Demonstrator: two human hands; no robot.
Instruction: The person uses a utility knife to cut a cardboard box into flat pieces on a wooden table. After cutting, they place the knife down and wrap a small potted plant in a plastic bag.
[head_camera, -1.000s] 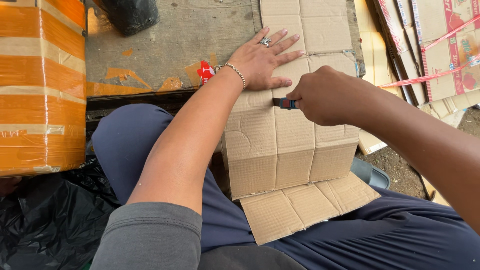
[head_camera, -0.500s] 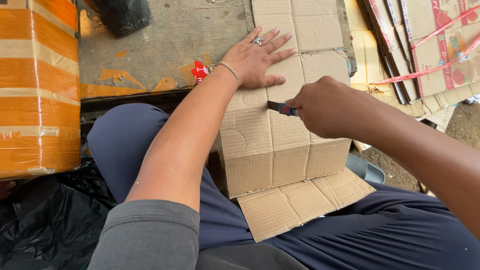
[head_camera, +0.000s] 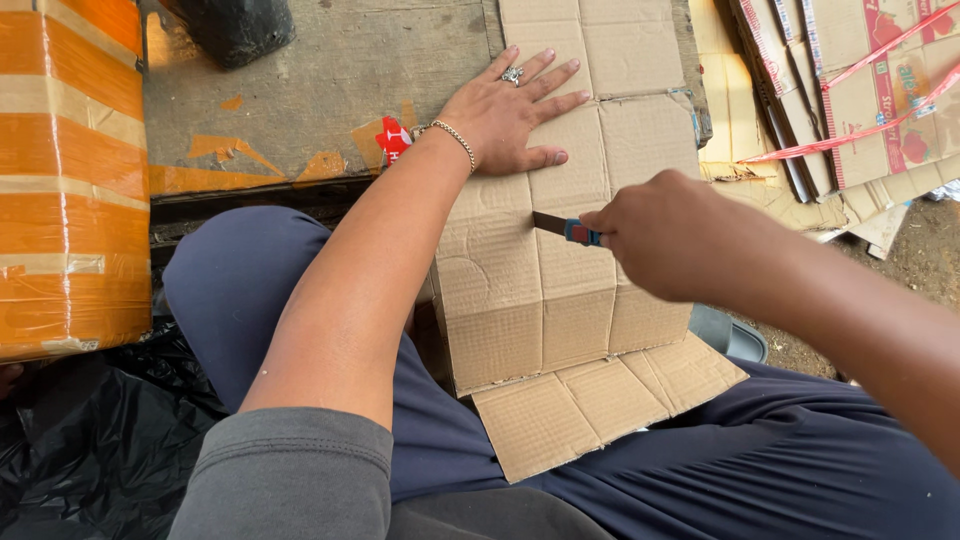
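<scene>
1. Across the person's lap and the edge of the worn wooden platform (head_camera: 330, 90) lay a flattened cardboard box (head_camera: 540, 290), its far flaps reaching toward twelve o'clock and its near flaps hanging over the dark blue trousers (head_camera: 760, 470) at about five o'clock.
2. The left hand (head_camera: 505, 115) pressed flat on the cardboard at roughly twelve o'clock, fingers spread wide and straight, gripping nothing; a ring sat on one finger and a thin bracelet circled the wrist.
3. The right hand (head_camera: 665, 235) came in from three o'clock and was curled tight around a utility knife (head_camera: 565, 228), whose dark blade and blue-and-red collar stuck out toward nine o'clock.
4. The blade tip lay against the cardboard just below the left thumb, near a crease line; whether it had bitten into the board could not be told.
5. At nine o'clock stood a large orange parcel (head_camera: 65, 180) wrapped with bands of tan tape, with a black plastic bag (head_camera: 90, 450) below it at seven o'clock.
6. A small red-and-white scrap (head_camera: 393, 138) lay on the platform just beside the left wrist.
7. At two o'clock leaned a stack of flattened printed cartons (head_camera: 860, 100) tied with pink strapping.
</scene>
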